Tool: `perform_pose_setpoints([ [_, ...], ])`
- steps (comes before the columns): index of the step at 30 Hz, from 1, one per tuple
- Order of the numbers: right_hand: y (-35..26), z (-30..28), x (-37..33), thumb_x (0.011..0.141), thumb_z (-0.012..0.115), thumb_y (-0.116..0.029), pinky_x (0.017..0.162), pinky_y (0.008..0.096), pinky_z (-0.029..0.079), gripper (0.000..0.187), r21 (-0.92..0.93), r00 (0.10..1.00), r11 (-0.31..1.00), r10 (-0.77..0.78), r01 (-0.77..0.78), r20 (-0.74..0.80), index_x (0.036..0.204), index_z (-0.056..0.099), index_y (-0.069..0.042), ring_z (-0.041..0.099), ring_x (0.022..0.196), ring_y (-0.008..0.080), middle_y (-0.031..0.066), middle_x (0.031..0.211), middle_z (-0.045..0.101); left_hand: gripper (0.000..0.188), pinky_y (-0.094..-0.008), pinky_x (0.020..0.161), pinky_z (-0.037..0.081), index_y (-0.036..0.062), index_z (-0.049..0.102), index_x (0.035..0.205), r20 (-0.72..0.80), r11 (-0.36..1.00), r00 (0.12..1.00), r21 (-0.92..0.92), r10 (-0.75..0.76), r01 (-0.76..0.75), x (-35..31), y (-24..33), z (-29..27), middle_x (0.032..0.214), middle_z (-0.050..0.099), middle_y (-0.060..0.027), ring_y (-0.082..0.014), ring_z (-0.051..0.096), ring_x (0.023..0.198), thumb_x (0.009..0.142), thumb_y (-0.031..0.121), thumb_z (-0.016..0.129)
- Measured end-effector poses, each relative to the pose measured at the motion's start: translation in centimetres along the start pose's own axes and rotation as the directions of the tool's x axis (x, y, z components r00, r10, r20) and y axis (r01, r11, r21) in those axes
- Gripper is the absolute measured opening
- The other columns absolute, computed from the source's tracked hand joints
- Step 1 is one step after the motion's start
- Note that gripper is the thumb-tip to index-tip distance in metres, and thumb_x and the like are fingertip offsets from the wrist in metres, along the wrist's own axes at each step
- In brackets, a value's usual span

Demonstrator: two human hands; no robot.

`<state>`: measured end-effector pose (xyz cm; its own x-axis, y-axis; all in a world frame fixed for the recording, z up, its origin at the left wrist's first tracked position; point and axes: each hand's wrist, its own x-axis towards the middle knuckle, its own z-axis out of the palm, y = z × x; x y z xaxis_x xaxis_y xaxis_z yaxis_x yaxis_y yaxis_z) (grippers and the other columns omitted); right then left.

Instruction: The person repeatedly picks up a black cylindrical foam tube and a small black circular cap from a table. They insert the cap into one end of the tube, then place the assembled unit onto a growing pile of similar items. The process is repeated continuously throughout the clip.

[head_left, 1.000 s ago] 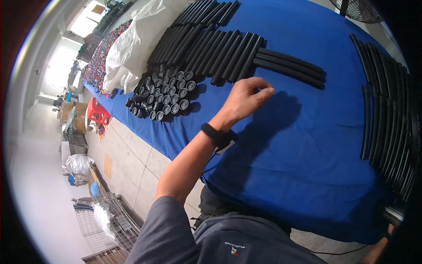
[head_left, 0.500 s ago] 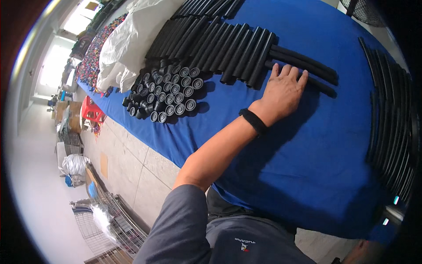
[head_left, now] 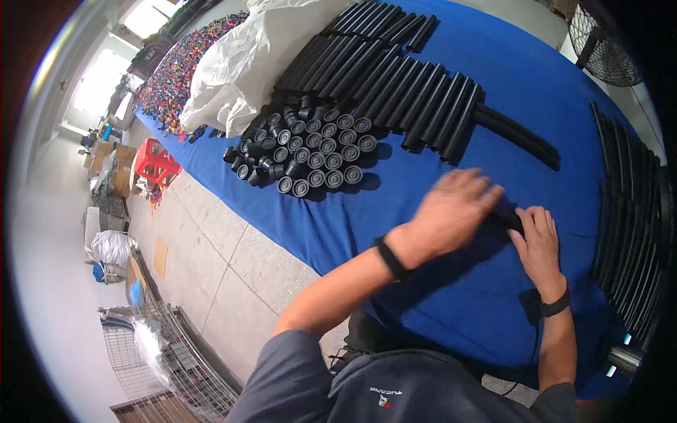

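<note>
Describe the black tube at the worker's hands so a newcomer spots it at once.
Start at the blue-covered table; on its near part, find the left hand, blurred, and the right hand. Between them, a short stretch of black tube shows. Unlike the tubes laid in rows, this one is at the hands, partly hidden.

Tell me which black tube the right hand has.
The black tube beside the blurred left hand, one end held by the right hand; the other tubes lie on the blue cloth.
</note>
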<state>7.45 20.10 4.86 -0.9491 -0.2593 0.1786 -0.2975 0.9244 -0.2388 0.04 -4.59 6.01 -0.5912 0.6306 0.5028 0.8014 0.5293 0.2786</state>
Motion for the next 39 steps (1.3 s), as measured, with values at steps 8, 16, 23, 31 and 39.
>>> perform_pose_setpoints([
  [8, -1.1, 1.4, -0.9, 0.091, 0.070, -0.012, 0.089, 0.0411, 0.044, 0.034, 0.026, 0.995, 0.999, 0.036, -0.034, -0.093, 0.123, 0.063, 0.000, 0.053, 0.098, 0.0304, 0.0134, 0.105, 0.054, 0.036, -0.0443, 0.104, 0.046, 0.0093, 0.068, 0.122, 0.115, 0.857, 0.938, 0.454, -0.328, 0.244, -9.6, -9.2, -8.6, 0.127, 0.061, -0.0128, -0.0314, 0.056, 0.123, 0.087, 0.008, 0.062],
  [16, -1.0, 1.7, -1.0, 0.090, 0.071, -0.013, 0.090, 0.0436, 0.044, 0.035, 0.031, 0.986, 0.999, 0.017, -0.012, -0.164, 0.120, 0.061, 0.001, 0.054, 0.100, 0.0334, 0.0146, 0.107, 0.057, 0.039, -0.0436, 0.104, 0.047, 0.0093, 0.068, 0.122, 0.082, 0.902, 0.977, 0.405, -0.198, 0.149, -9.8, -9.9, -8.5, 0.129, 0.059, -0.0158, -0.0330, 0.057, 0.121, 0.083, 0.004, 0.062],
  [23, -1.0, 0.7, -0.4, 0.089, 0.073, -0.015, 0.088, 0.0410, 0.046, 0.027, 0.078, 0.990, 0.995, 0.068, -0.058, -0.122, 0.111, 0.063, -0.002, 0.057, 0.099, 0.0306, 0.0136, 0.104, 0.058, 0.036, -0.0468, 0.106, 0.045, 0.0104, 0.070, 0.116, 0.130, 0.887, 0.966, 0.438, -0.222, 0.145, -10.3, -10.1, -9.7, 0.115, 0.062, -0.0106, -0.0310, 0.057, 0.118, 0.082, 0.005, 0.060],
  [31, -1.8, -3.9, -4.0, 0.096, 0.071, -0.028, 0.083, 0.0336, 0.049, 0.038, 0.674, 0.978, 0.720, 0.205, -0.168, 0.024, 0.114, 0.062, 0.004, 0.059, 0.093, 0.0218, 0.0105, 0.103, 0.060, 0.042, -0.0380, 0.088, 0.058, -0.0014, 0.059, 0.129, 0.309, -0.202, 0.831, -0.949, -0.462, 0.241, -2.5, -2.7, -6.9, 0.125, 0.063, -0.0135, -0.0281, 0.066, 0.108, 0.091, 0.012, 0.072],
  [39, -1.3, -3.1, -6.3, 0.097, 0.070, -0.025, 0.085, 0.0321, 0.050, 0.036, 0.709, 0.950, 0.659, 0.307, -0.251, 0.051, 0.116, 0.062, 0.004, 0.060, 0.095, 0.0208, 0.0108, 0.105, 0.059, 0.030, -0.0259, 0.046, 0.041, 0.0001, 0.062, 0.121, 0.486, -0.773, 0.873, -0.535, 0.050, 0.342, 2.6, 1.6, 5.5, 0.086, 0.060, -0.0082, -0.0156, 0.056, 0.061, 0.096, 0.017, 0.058],
])
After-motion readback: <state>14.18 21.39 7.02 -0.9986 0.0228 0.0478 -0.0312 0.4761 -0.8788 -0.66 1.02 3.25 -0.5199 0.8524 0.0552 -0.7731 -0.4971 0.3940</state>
